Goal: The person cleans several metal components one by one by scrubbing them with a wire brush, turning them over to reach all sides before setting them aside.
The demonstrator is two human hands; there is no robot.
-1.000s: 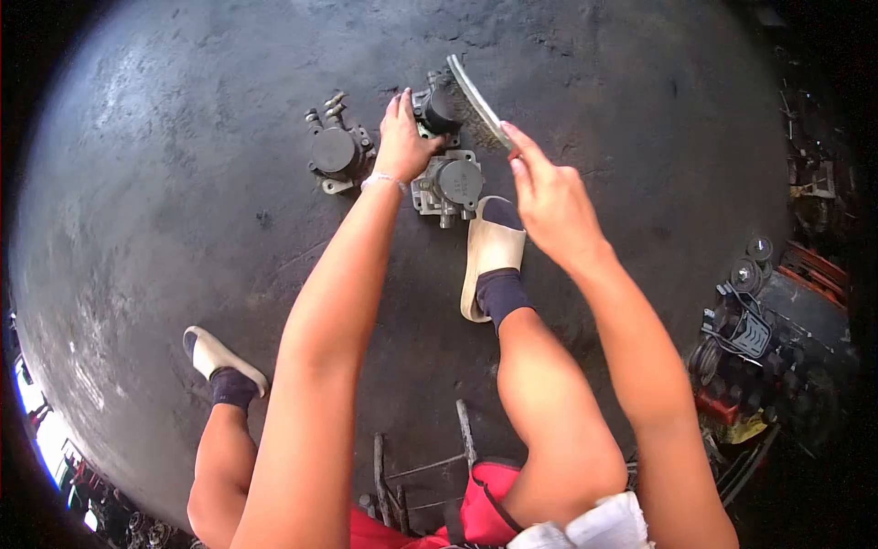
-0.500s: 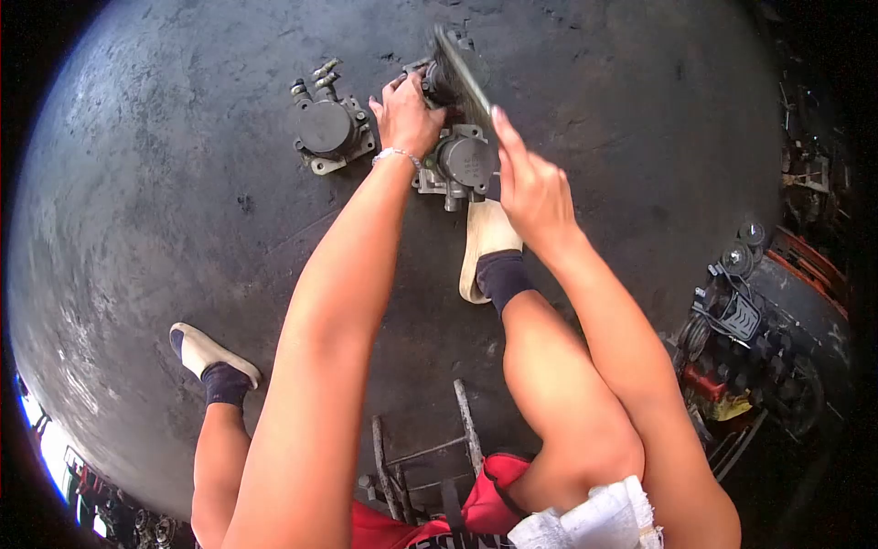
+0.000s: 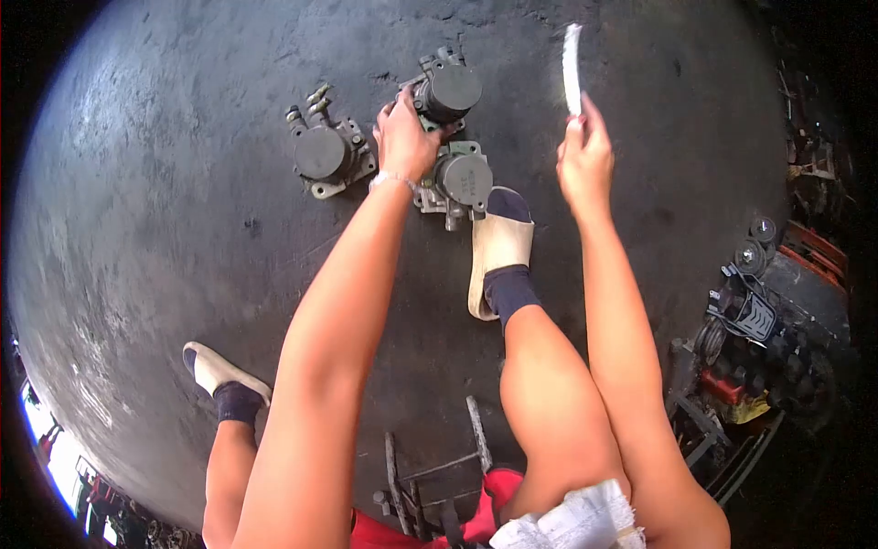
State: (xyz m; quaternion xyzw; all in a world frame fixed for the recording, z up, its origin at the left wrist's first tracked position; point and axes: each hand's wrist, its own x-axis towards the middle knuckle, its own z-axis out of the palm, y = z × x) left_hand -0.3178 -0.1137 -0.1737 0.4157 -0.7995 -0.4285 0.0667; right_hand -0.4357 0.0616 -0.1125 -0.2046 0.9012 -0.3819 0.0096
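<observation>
Three grey metal housings with round caps and bolt flanges, pump-like, rest on the dark floor. My left hand (image 3: pixel 408 142) has its fingers closed around the near left side of the back housing (image 3: pixel 454 89). Just below that hand is the front housing (image 3: pixel 465 179), with raised lettering on its cap. A left housing (image 3: pixel 322 153) with pipe fittings lies apart from the hand. My right hand (image 3: pixel 585 163) is raised to the right, gripping a long, narrow, pale tool (image 3: pixel 572 69) by its lower end. Glare and motion blur hide the tool's exact kind.
My right foot in a cream slipper (image 3: pixel 504 242) stands close to the front housing. The other slipper (image 3: pixel 219 369) is at the left. A metal frame (image 3: pixel 439 467) stands below me, and a white cloth (image 3: pixel 576 517) lies on my thigh. Machine parts (image 3: pixel 745 311) are piled at the right.
My right hand and the tool have swung right, away from the back housing, which now shows more fully. My left hand stays on that housing. The view has shifted slightly.
</observation>
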